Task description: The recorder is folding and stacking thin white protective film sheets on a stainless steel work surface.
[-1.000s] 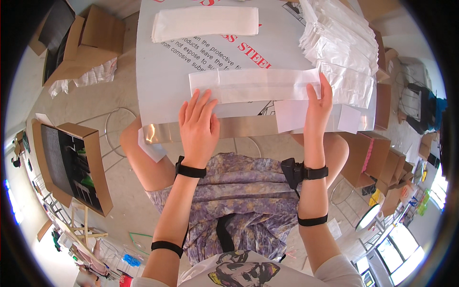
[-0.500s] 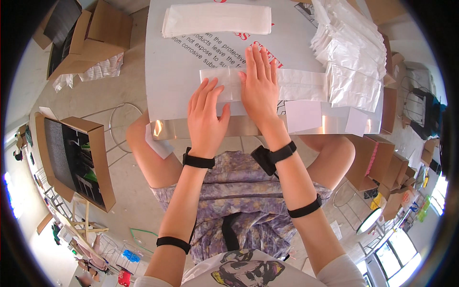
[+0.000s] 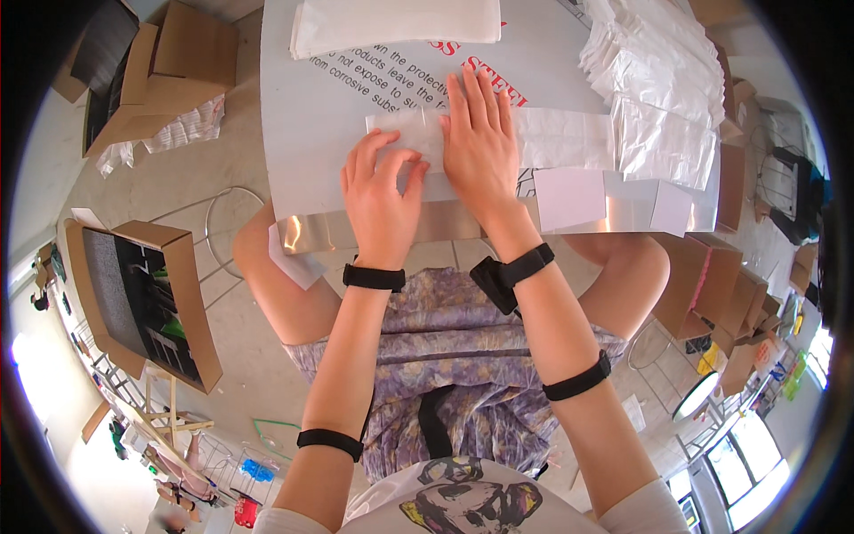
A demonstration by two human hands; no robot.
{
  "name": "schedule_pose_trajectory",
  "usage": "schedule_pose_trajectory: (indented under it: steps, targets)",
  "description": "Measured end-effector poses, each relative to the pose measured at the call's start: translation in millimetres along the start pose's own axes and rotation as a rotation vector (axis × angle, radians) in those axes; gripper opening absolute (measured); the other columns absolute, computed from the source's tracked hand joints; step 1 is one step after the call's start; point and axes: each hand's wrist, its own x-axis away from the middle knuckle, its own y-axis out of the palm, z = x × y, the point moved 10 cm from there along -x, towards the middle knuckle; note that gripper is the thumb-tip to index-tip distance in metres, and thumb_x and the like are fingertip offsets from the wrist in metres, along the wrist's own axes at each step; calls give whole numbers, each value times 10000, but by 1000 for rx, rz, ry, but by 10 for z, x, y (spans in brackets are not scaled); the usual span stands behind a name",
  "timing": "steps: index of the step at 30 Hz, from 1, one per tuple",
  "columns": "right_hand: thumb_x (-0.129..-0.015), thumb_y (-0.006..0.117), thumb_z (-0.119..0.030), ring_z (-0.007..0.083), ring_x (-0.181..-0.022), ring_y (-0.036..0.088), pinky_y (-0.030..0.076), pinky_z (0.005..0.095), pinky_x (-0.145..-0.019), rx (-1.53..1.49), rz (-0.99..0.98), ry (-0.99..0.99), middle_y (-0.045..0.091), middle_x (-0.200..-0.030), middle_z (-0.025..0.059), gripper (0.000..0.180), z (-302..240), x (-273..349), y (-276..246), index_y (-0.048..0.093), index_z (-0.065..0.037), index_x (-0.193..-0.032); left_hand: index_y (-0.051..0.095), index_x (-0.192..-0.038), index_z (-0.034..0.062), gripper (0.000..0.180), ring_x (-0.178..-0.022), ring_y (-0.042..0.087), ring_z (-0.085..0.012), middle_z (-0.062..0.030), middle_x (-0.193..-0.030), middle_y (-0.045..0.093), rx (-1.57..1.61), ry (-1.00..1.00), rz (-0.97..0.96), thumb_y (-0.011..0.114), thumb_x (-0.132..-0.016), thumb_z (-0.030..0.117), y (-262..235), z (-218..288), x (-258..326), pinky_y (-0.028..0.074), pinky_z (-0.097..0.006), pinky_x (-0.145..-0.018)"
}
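Observation:
A long, thin white folded sheet [image 3: 565,138], plastic-like and slightly see-through, lies across the grey table near its front edge. My right hand [image 3: 480,151] presses flat on its middle, fingers straight and pointing away from me. At the sheet's left end my left hand [image 3: 382,187] has curled fingers, with thumb and forefinger brought close together at the near edge in a pinch. What lies between those fingertips is mostly hidden. To the right, a loose pile of similar white sheets [image 3: 658,89] overlaps the strip's right end.
A neat white stack [image 3: 396,25] lies at the table's far left. Two pale paper cards [image 3: 569,200] rest at the front edge of the table [image 3: 311,169]. Open cardboard boxes [image 3: 191,303] stand on the floor at left, with more boxes [image 3: 698,276] at right.
My left hand's fingers have bent, and its thumb has come up toward the forefinger. The right hand stays flat on the sheet. The table sits slightly higher in the view.

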Motion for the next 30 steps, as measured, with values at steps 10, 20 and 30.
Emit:
schedule_pose_trajectory:
  steps: [10, 20, 30]
  targets:
    - [-909, 459, -191, 284, -1297, 336, 252, 428, -1073, 10, -12, 5, 406, -1358, 156, 417, 10, 2, 22, 428, 7, -1274, 580, -775, 33, 135, -964, 506, -283, -79, -1019, 559, 155, -132, 55, 695, -703, 24, -32, -147, 3, 417, -369, -812]
    - [-908, 464, -199, 285, -1296, 337, 256, 429, -1072, 25, 0, -5, 403, -1360, 156, 420, 16, 0, 25, 431, 3, -1274, 579, -791, 54, 246, -958, 446, -293, -76, -966, 518, 79, -159, 26, 770, -642, 95, -61, -197, -14, 390, -391, -819]
    - [-908, 459, -200, 283, -1301, 332, 246, 435, -1077, 13, -18, 14, 389, -1372, 156, 431, 14, 3, 34, 414, -1, -1288, 622, -677, 68, 149, -962, 432, -283, -73, -944, 508, -24, -250, 75, 758, -674, 128, -114, -302, 40, 373, -398, -838]
